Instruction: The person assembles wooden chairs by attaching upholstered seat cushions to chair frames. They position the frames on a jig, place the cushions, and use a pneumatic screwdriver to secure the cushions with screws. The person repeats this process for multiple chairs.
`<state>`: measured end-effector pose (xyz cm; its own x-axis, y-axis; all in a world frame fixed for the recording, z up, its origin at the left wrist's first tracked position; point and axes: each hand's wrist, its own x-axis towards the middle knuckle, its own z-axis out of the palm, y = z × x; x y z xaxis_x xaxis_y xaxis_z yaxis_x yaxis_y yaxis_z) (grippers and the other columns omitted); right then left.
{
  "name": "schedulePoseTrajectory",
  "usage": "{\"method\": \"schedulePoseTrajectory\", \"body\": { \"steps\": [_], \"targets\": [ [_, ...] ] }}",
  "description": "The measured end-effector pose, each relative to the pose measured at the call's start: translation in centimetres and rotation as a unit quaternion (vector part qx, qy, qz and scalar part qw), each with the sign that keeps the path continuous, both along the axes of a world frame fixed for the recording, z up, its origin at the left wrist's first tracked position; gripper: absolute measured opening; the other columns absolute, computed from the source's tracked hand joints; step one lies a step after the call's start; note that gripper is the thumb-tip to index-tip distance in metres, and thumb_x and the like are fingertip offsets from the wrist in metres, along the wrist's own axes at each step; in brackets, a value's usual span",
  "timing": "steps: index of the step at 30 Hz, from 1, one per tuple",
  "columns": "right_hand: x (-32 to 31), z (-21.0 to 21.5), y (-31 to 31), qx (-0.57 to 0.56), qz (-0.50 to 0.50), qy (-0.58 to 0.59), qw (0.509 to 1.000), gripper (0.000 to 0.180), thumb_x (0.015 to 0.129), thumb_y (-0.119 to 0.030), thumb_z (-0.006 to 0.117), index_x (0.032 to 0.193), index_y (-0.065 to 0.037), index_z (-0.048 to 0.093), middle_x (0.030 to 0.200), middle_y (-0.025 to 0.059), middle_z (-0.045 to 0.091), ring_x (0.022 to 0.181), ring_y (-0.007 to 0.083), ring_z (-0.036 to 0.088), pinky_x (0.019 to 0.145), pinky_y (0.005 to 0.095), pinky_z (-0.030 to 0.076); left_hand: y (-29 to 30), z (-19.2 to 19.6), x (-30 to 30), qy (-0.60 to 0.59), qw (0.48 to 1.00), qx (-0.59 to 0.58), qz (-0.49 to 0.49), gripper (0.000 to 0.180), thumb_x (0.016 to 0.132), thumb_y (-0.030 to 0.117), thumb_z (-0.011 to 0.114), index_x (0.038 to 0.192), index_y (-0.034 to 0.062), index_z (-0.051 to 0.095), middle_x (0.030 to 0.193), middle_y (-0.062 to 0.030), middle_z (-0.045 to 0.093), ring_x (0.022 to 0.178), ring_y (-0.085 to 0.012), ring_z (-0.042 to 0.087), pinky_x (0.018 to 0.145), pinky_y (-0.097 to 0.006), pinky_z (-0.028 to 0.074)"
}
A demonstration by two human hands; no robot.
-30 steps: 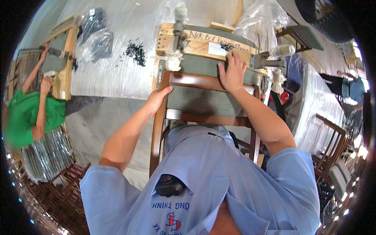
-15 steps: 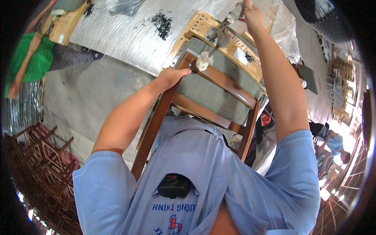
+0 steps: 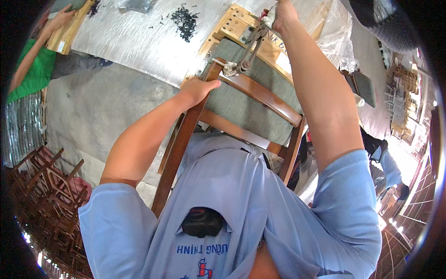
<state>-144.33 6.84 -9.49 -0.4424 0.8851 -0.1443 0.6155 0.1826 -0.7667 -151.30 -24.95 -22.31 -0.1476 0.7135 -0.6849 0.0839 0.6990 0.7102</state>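
A brown wooden chair (image 3: pixel 267 101) with a grey fabric seat (image 3: pixel 253 86) stands against my front, its backrest towards me. My left hand (image 3: pixel 199 90) is closed around the top of its left post, thumb on the wood. Up at the top edge, my right hand (image 3: pixel 284 19), partly cut off, closes on a long grey metal tool (image 3: pixel 253 49), smeared by motion. Its rounded end hangs over the left end of the chair's top rail, beside a small whitish wad (image 3: pixel 229 69). The tool's exact kind cannot be made out.
A light wooden board with holes (image 3: pixel 234 22) lies beyond the seat on a foil-covered table (image 3: pixel 125 44). Black screws (image 3: pixel 185 22) are heaped there. Clear plastic sheeting (image 3: pixel 335 39) lies right. A co-worker in green (image 3: pixel 39 69) works far left; stacked wooden frames (image 3: pixel 51 195) stand lower left.
My right hand has shifted left, and the tool's end has moved down and left towards the corner of the chair back. My left hand keeps its hold on the post.
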Motion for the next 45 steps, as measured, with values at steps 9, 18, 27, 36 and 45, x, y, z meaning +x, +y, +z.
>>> {"method": "schedulePoseTrajectory", "body": {
  "steps": [9, 18, 27, 36, 45],
  "targets": [
    [-0.4, -0.1, -0.4, 0.025, 0.023, -0.055, 0.998, 0.033, 0.098, -0.022, 0.065, 0.121, 0.001, 0.064, 0.113, 0.0134, 0.070, 0.110, 0.0210, 0.064, 0.095, 0.0336, 0.049, -0.5, -1.0, -0.8, 0.062, 0.998, -0.006, 0.000, 0.099, 0.077, 0.071, 0.067, 0.115, -0.0201, 0.062, 0.118, -0.0324, 0.065, 0.114, -0.0387, 0.062, 0.097, -0.040, 0.046],
    [8.4, 9.2, -5.3, 0.149, 0.045, -0.032, 0.987, 0.030, 0.098, -0.020, 0.065, 0.120, 0.000, 0.066, 0.112, 0.0115, 0.070, 0.109, 0.0191, 0.064, 0.094, 0.0320, 0.049, 0.6, -0.9, -0.5, -0.071, 0.997, -0.025, -0.005, 0.088, 0.083, 0.060, 0.069, 0.119, -0.0195, 0.061, 0.123, -0.0307, 0.065, 0.118, -0.0295, 0.062, 0.098, -0.036, 0.046],
    [39.4, 2.0, -23.5, 0.015, -0.267, -0.123, 0.956, 0.041, 0.094, -0.027, 0.068, 0.118, 0.006, 0.062, 0.100, 0.0191, 0.069, 0.090, 0.0261, 0.068, 0.082, 0.0374, 0.054, 0.0, 5.5, 1.2, -0.084, 0.996, -0.020, 0.038, 0.075, 0.087, 0.055, 0.067, 0.132, -0.0055, 0.061, 0.129, -0.0169, 0.065, 0.118, -0.0261, 0.060, 0.103, -0.034, 0.043],
    [39.5, -6.1, -24.1, -0.416, -0.347, -0.049, 0.839, 0.048, 0.085, -0.028, 0.073, 0.118, 0.005, 0.065, 0.112, 0.0163, 0.069, 0.093, 0.0258, 0.066, 0.085, 0.0362, 0.052, 0.0, 4.8, 0.6, -0.068, 0.989, -0.107, 0.071, 0.097, 0.076, 0.063, 0.074, 0.145, -0.0005, 0.050, 0.142, -0.0194, 0.055, 0.128, -0.0301, 0.053, 0.108, -0.037, 0.041],
    [41.1, -7.0, -23.3, -0.430, -0.313, -0.013, 0.847, 0.050, 0.085, -0.029, 0.071, 0.119, 0.007, 0.060, 0.108, 0.0183, 0.066, 0.091, 0.0281, 0.066, 0.082, 0.0432, 0.056, 0.2, 3.5, 0.6, 0.049, 0.997, -0.055, 0.027, 0.099, 0.073, 0.064, 0.076, 0.146, 0.0021, 0.051, 0.148, -0.0201, 0.050, 0.136, -0.0302, 0.047, 0.113, -0.038, 0.034]
  ]
}}
